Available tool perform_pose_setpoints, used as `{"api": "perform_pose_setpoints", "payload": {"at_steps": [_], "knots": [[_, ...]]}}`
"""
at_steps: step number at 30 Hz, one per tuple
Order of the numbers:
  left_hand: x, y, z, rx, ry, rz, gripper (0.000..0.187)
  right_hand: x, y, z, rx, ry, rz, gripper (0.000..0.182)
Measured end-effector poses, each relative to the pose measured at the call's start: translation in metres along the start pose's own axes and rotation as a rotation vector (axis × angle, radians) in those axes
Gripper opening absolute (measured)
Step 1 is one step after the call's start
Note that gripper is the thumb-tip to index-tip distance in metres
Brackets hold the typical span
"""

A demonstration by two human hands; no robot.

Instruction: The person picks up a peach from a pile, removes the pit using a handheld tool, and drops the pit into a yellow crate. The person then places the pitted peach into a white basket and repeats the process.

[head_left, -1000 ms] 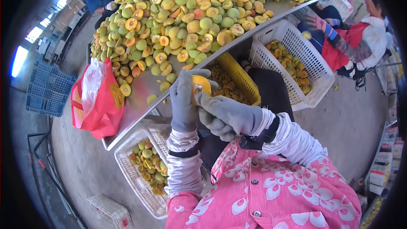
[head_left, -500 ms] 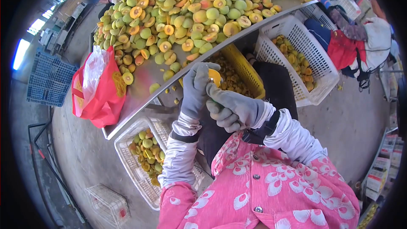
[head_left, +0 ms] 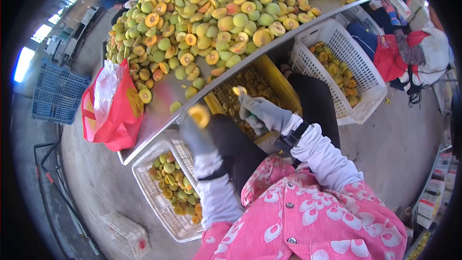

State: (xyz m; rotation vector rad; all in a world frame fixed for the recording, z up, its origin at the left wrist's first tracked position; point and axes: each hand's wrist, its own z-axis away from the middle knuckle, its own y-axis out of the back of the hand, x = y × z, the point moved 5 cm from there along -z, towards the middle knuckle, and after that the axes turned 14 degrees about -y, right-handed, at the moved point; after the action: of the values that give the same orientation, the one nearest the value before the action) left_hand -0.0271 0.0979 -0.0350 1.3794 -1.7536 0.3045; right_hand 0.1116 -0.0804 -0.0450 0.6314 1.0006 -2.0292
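Observation:
My left hand (head_left: pixel 198 137), in a grey glove and smeared by motion, holds a hollowed yellow peach half (head_left: pixel 198 115) at its fingertips, above the white crate at lower left. My right hand (head_left: pixel 268 113), also gloved, is closed round a tool with a green handle (head_left: pixel 252 117); most of the tool is hidden by the fingers. A small yellow-and-white piece (head_left: pixel 238 90), perhaps a pit with flesh on it, shows at the right fingertips. Below that hand is a yellow crate (head_left: pixel 280 81) of pits and scraps. The left white crate (head_left: pixel 144 175) contains several peach halves.
A big heap of peach halves (head_left: pixel 192 24) covers the metal table (head_left: pixel 159 91). A red bag (head_left: pixel 115 120) stands at its left corner. Another white crate (head_left: pixel 370 79) with fruit pieces is at right. Blue crates (head_left: pixel 60 91) are stacked left. Other people work at the table's far sides.
My hands, together over the fruit half before, have parted. The left has moved down and left with the peach half; the right stays over the yellow crate with the tool and a small yellow piece.

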Motion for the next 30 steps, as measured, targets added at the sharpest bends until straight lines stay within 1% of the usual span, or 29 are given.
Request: {"api": "perform_pose_setpoints", "payload": {"at_steps": [1,2,3,4,5,6,7,9,10,11,13,14,15,16,17,19,20,21,22,23,24,25,26,27,28,29,30], "knots": [[-0.018,0.030,0.012,0.288,0.333,0.355,0.034,0.021,0.019,-0.018,-0.004,0.013,0.002,0.041],[-0.031,0.066,0.009,0.248,0.466,-0.047,0.031,0.038,0.049,-0.030,0.479,0.161,0.437,0.039],[-0.049,0.124,0.006,0.137,0.246,-0.182,0.026,0.027,0.063,-0.035,0.969,0.301,0.871,0.039],[-0.007,0.138,-0.008,0.144,0.174,-0.741,0.030,0.020,0.064,-0.040,0.958,0.302,0.877,0.039],[0.007,0.134,-0.019,0.141,0.183,-0.754,0.030,0.018,0.063,-0.043,0.927,0.214,0.854,0.038],[0.010,0.114,-0.040,0.097,0.178,-0.471,0.032,0.015,0.061,-0.045,0.896,0.130,0.835,0.038],[0.006,0.090,-0.062,0.057,0.165,-0.184,0.034,0.014,0.059,-0.044,0.887,0.131,0.840,0.038],[-0.031,0.030,-0.104,-0.152,0.078,-0.113,0.033,0.013,0.057,-0.038,0.814,0.170,0.740,0.038],[-0.062,0.000,-0.126,-0.254,0.020,-0.164,0.036,0.015,0.058,-0.030,0.806,0.073,0.668,0.038],[-0.087,-0.031,-0.148,-0.361,-0.039,-0.213,0.039,0.016,0.060,-0.022,0.817,0.076,0.661,0.038],[-0.094,-0.083,-0.188,-0.369,-0.207,-0.488,0.044,0.027,0.068,-0.011,0.788,0.013,0.545,0.038],[-0.105,-0.101,-0.199,-0.376,-0.211,-0.481,0.044,0.038,0.074,-0.010,0.796,0.011,0.538,0.038],[-0.123,-0.119,-0.205,-0.553,-0.091,-0.655,0.045,0.052,0.079,-0.014,0.768,-0.006,0.476,0.038],[-0.137,-0.128,-0.209,-0.728,0.032,-0.831,0.047,0.050,0.079,-0.015,0.738,-0.019,0.413,0.037],[-0.141,-0.130,-0.215,-0.731,0.025,-0.828,0.047,0.046,0.081,-0.017,0.744,-0.017,0.408,0.037],[-0.144,-0.127,-0.211,-0.744,0.003,-0.733,0.045,0.030,0.072,-0.013,0.764,0.085,0.467,0.035],[-0.135,-0.118,-0.209,-0.663,0.017,-0.650,0.042,0.018,0.063,-0.010,0.762,0.074,0.465,0.035],[-0.124,-0.110,-0.201,-0.671,0.025,-0.651,0.042,-0.001,0.051,-0.011,0.723,0.089,0.518,0.035],[-0.117,-0.100,-0.187,-0.503,0.275,-0.230,0.037,-0.019,0.037,-0.011,0.681,0.103,0.571,0.034],[-0.106,-0.089,-0.169,-0.308,0.511,0.189,0.032,-0.035,0.021,-0.009,0.660,0.209,0.537,0.030],[-0.075,-0.080,-0.152,-0.390,0.514,0.407,0.030,-0.050,0.004,-0.006,0.638,0.318,0.504,0.025],[-0.040,-0.075,-0.135,-0.469,0.506,0.629,0.028,-0.059,-0.007,-0.005,0.635,0.315,0.509,0.025],[-0.020,-0.072,-0.118,-0.468,0.506,0.631,0.028,-0.068,-0.021,-0.003,0.584,0.347,0.493,0.031],[0.003,-0.072,-0.102,-0.428,0.471,0.727,0.030,-0.070,-0.033,0.000,0.536,0.380,0.478,0.036],[0.023,-0.074,-0.090,-0.386,0.427,0.827,0.032,-0.067,-0.042,0.002,0.543,0.385,0.487,0.036],[0.039,-0.075,-0.077,-0.382,0.416,0.840,0.032,-0.067,-0.048,0.007,0.604,0.457,0.508,0.037],[0.058,-0.069,-0.071,-0.326,0.180,0.674,0.038,-0.065,-0.053,0.013,0.664,0.529,0.527,0.038]]}}
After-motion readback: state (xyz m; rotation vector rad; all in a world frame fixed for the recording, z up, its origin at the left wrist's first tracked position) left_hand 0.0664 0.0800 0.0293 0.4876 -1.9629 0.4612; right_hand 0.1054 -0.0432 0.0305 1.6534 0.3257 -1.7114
